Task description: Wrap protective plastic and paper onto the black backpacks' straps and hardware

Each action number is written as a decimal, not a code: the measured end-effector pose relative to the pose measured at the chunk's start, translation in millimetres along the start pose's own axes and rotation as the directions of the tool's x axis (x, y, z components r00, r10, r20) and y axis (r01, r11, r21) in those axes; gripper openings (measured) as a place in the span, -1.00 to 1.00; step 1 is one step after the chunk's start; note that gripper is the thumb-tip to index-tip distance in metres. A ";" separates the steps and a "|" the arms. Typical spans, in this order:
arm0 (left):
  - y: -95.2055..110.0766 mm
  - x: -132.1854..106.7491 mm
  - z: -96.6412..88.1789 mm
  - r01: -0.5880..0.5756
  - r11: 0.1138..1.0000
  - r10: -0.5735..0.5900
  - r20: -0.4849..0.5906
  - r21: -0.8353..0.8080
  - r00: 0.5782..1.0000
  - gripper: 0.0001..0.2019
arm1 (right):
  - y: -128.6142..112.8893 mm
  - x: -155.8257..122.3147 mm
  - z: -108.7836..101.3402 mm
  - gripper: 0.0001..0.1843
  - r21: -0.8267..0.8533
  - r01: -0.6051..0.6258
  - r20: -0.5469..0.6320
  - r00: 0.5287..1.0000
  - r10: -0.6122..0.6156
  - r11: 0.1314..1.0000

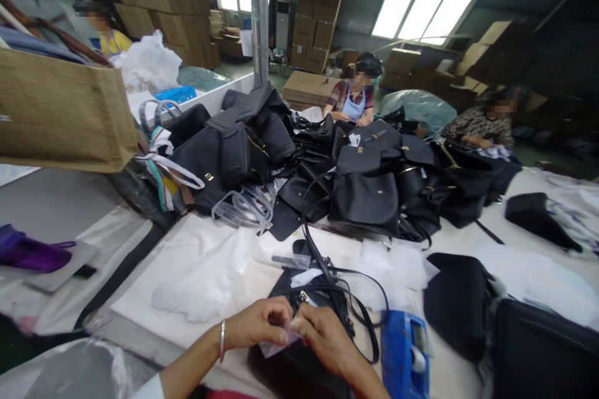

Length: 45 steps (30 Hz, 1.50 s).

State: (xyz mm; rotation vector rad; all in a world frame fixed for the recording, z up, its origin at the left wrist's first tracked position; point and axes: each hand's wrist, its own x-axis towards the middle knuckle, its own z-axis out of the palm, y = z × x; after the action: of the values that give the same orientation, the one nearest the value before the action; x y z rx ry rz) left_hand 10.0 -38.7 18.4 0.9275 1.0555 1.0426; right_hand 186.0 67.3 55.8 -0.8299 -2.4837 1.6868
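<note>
Cream table [257,274] piled with black bags [365,199] beyond, right hand [327,333] pinching translucent film [272,349] low over the near handbag [290,373], left hand [253,323] curled up close, its grip hard to tell

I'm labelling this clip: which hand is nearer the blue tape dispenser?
Right. The right hand is left of the blue tape dispenser; the left hand is farther left.
</note>
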 end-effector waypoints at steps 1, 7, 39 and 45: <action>-1.8 3.6 -0.4 0.031 0.999 -0.030 0.017 -0.031 0.999 -0.69 | 1.0 0.8 -0.8 -0.70 0.064 -0.011 0.001 1.000 0.011 0.998; -12.7 6.4 2.1 0.092 0.995 -0.088 -0.127 0.028 0.988 -0.72 | 14.2 7.6 5.8 -0.88 0.339 -0.090 -0.013 0.995 0.100 0.936; -56.4 -13.3 -54.7 0.235 0.939 -0.307 -0.308 -0.251 0.900 -0.60 | 40.3 93.2 26.3 -0.74 -0.221 0.006 0.081 0.997 0.012 0.975; -57.7 -28.0 -66.6 0.207 0.959 -0.272 -0.421 -0.194 0.865 -0.65 | 58.3 95.9 17.6 -0.85 -0.735 0.089 0.022 0.994 -0.108 0.672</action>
State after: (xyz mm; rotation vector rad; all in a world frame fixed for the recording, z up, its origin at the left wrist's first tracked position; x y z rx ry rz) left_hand -46.5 -73.6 -45.9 0.4280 1.4149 1.1287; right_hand 122.2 110.2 -27.8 -0.6920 -3.1298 0.5583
